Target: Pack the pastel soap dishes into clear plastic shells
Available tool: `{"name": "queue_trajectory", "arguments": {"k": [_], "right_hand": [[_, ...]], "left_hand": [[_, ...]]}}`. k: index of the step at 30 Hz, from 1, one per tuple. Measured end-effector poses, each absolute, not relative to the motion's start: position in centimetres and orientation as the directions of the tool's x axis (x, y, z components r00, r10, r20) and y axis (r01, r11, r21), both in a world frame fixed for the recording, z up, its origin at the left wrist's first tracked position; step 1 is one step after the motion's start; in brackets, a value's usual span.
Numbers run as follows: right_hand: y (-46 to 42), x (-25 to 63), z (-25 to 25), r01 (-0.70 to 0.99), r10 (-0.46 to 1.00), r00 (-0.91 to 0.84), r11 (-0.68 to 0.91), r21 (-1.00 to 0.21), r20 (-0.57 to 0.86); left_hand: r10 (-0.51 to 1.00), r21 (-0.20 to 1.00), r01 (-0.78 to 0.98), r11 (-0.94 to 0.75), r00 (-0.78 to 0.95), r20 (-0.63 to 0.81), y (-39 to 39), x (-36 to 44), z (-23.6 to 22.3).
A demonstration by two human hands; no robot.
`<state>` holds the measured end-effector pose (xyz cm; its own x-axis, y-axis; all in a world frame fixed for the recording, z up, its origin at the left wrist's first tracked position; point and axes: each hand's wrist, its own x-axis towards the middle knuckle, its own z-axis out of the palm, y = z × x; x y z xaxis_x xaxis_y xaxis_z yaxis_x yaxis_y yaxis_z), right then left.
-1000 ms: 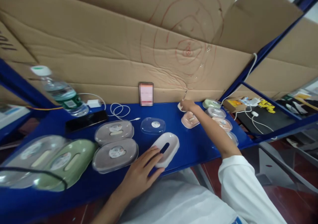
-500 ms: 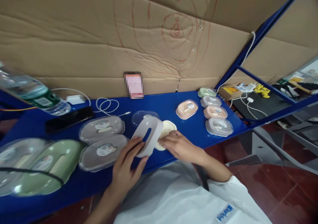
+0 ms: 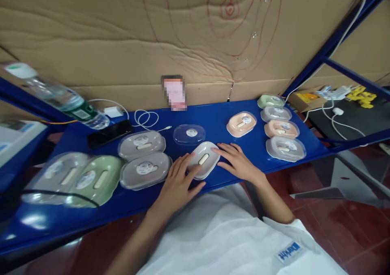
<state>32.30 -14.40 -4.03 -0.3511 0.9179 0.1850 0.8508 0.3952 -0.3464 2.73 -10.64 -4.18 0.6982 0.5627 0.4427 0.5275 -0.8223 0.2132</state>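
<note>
A grey oval soap dish (image 3: 210,169) lies on the blue table in front of me, with a cream piece (image 3: 204,159) showing through its slot. My left hand (image 3: 179,181) rests on its left side, fingers stretched out, one fingertip near the slot and the thumb apart. At the right rim, my right hand (image 3: 237,161) touches the dish with spread fingers. Just behind the dish lies a clear oval lid (image 3: 183,135) with a round label. Two grey lidded dishes (image 3: 158,169) sit to the left of my left hand.
A peach dish (image 3: 242,124) stands at the back right, beside a row of several lidded dishes (image 3: 282,128). On the left are a green dish (image 3: 106,185), a black phone (image 3: 106,135), a leaning water bottle (image 3: 76,104) and a white cable (image 3: 146,118). A cardboard wall (image 3: 106,55) rises behind.
The grey dish, tilted up in my left hand before, now lies flat over where the cream piece was. My right hand has moved from the cream piece to the dish's right rim.
</note>
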Motion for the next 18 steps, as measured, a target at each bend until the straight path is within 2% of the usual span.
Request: {"name": "queue_trajectory", "arguments": {"k": [5,7,9,12,16,18], "right_hand": [[-13.9,33.4,-1.7,0.799,0.893,-0.323,0.434,-0.416,0.313],[-12.6,33.7,0.1,0.81,0.884,-0.341,0.449,-0.377,0.32],[-10.6,33.1,1.6,0.808,0.858,-0.418,0.501,-0.31,0.298],[-6.8,31.4,1.8,0.765,0.813,-0.527,0.58,-0.279,0.246],[-4.0,30.2,-0.7,0.796,0.832,-0.527,0.554,-0.244,0.172],[-4.1,30.9,-1.7,0.838,0.861,-0.476,0.506,-0.206,0.182]], "left_hand": [[0.581,0.239,0.535,-0.81,0.681,0.445,-10.8,2.6,-3.9],[0.576,0.279,0.504,-0.817,0.697,0.428,-10.8,2.5,-3.8],[0.569,0.295,0.487,-0.822,0.703,0.426,-10.9,2.5,-3.6],[0.565,0.28,0.491,-0.825,0.704,0.43,-11.0,2.4,-3.6],[0.582,0.278,0.511,-0.813,0.699,0.417,-10.9,2.4,-4.2],[0.598,0.293,0.521,-0.802,0.686,0.415,-10.7,2.3,-4.5]]}}
